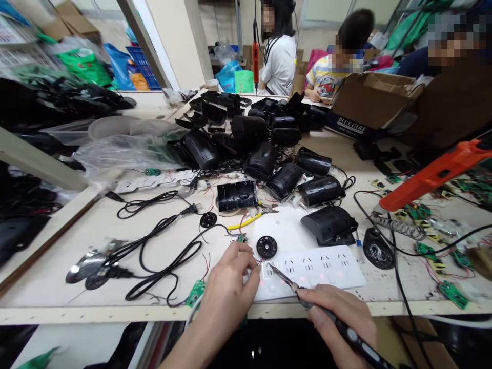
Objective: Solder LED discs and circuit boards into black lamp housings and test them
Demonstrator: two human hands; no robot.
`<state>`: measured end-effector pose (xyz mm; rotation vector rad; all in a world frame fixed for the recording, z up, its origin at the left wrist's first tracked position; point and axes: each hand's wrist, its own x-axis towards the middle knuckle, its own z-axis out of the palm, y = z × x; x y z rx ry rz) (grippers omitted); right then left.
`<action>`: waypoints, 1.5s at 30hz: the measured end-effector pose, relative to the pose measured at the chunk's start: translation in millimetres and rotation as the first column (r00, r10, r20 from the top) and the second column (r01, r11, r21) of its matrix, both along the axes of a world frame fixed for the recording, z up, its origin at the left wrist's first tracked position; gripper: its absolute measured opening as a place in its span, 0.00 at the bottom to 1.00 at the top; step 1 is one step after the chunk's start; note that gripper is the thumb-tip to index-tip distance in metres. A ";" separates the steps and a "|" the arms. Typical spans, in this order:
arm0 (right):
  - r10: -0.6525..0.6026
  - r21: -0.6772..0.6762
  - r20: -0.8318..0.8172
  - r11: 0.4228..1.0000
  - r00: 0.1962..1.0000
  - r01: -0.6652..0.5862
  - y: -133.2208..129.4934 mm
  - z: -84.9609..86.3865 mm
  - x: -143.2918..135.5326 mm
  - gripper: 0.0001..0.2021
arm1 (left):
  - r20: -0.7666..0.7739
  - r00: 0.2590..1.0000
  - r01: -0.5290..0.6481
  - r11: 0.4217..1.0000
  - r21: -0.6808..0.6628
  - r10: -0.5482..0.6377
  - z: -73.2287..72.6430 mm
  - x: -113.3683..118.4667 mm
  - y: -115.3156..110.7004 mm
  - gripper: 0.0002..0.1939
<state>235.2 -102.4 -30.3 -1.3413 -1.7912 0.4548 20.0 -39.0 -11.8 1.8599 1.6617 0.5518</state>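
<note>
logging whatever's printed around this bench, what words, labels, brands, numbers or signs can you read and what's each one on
"BLUE GIRL": brown and dark blue cardboard box; the small print below it is too blurred to read.
Handwritten mark on the flat white paper sheet: too small to read surely.
Lettering on the striped short-sleeved shirt: too blurred.
Markings on the round black perforated disc: too small.
</note>
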 end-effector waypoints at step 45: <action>0.216 0.104 -0.119 0.973 0.969 -0.204 28.9 4.1 -25.5 0.11 | -0.051 0.995 -0.096 0.983 -0.153 0.090 4.1 3.5 6.1 0.08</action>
